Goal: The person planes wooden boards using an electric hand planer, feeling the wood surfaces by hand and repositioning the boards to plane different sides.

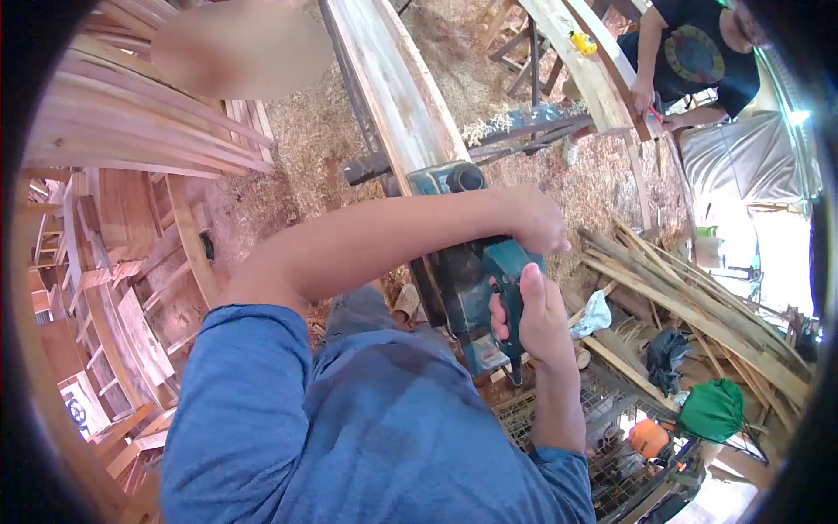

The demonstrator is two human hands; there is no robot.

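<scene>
My right hand [543, 319] is wrapped around the rear handle of a teal electric planer [467, 301]. The planer is at the near end of a long wooden plank [397, 83], its front knob just beyond my left forearm. That forearm crosses over the tool and hides part of its body. Curled and closed, my left hand [531, 218] is beside the planer, just above the handle. Its fingertips point down and are mostly out of sight, so what they hold, if anything, cannot be made out.
Stacked boards [148, 122] stand at the left. Across the way, a person [698, 61] works at another plank with a yellow tool [583, 42] on it. Loose timber [698, 306], a green bag [711, 410] and a wire rack [611, 437] are at right. Shavings cover the floor.
</scene>
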